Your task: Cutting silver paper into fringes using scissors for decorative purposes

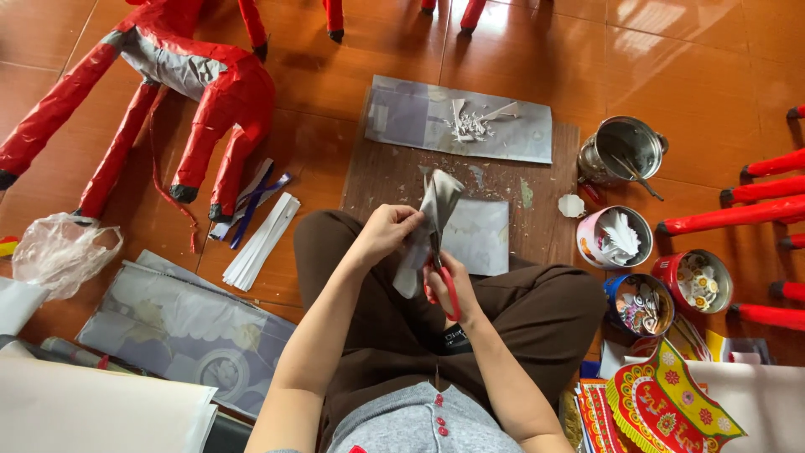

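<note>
Right hand is clenched through the red-handled scissors, blades up into a folded grey paper piece. Left hand pinches that paper by its edge, up over the lap. Looks thin and floppy, so I'd grip close to the cut line. Further out: wooden board with white scraps, tins on the right, red paper horse top left

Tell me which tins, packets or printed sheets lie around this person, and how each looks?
Steel pot: upper right, shiny, round.
White tin: below it, holding white paper cuts.
Red tin: farther right, round.
Blue tin: beside the knee.
Printed sheets: lower right, red, yellow, green.
Plastic bag: left, clear, crumpled.
</note>
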